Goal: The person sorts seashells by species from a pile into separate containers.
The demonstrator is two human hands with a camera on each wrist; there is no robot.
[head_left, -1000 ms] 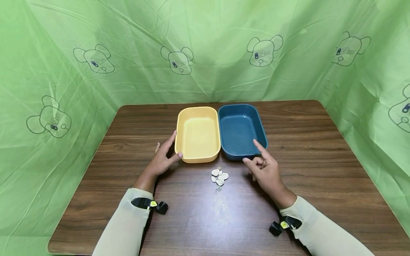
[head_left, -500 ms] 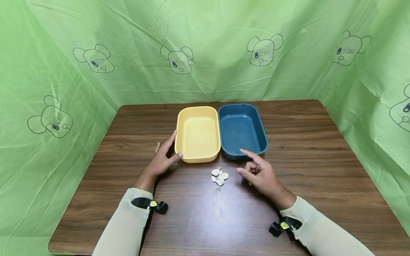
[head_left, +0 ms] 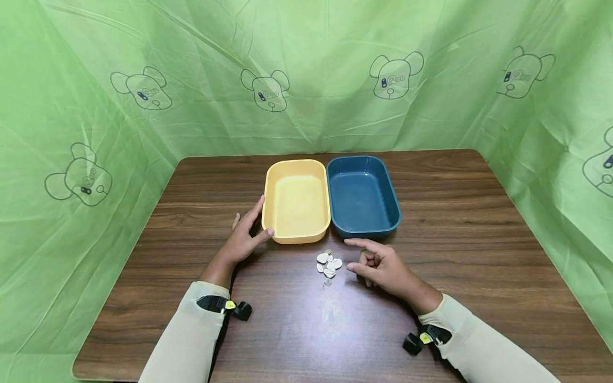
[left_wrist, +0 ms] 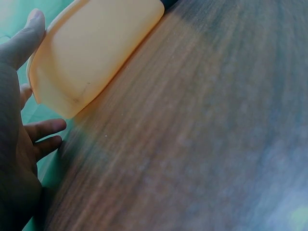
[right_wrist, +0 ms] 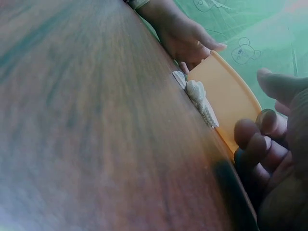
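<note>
Between both forearms lies a small heap of pale, ribbed seashells [head_left: 330, 265] on the brown wooden table. My left hand [head_left: 242, 240] touches the near left corner of a yellow tub [head_left: 297, 239], its thumb at the rim and a finger along the left side. In the left wrist view, the other fingers [left_wrist: 44, 129] of that hand extend loosely below the tub. Just right of the shells is my right hand [head_left: 383, 266], holding nothing, with index finger and thumb pointing left and the other fingers loosely bent. A dark blue tub [head_left: 364, 234] stands just beyond it.
The two tubs stand side by side near the back of the wooden table [head_left: 479, 255]. Green cloth [head_left: 316, 53] with bear-head drawings hangs behind and along both sides. A strapped black camera [head_left: 242, 311] sits on the left wrist and another camera [head_left: 412, 344] on the right.
My right hand has moved from over the blue tub's near right corner back and left towards the shells. The left hand, both tubs and the shells stay in place.
</note>
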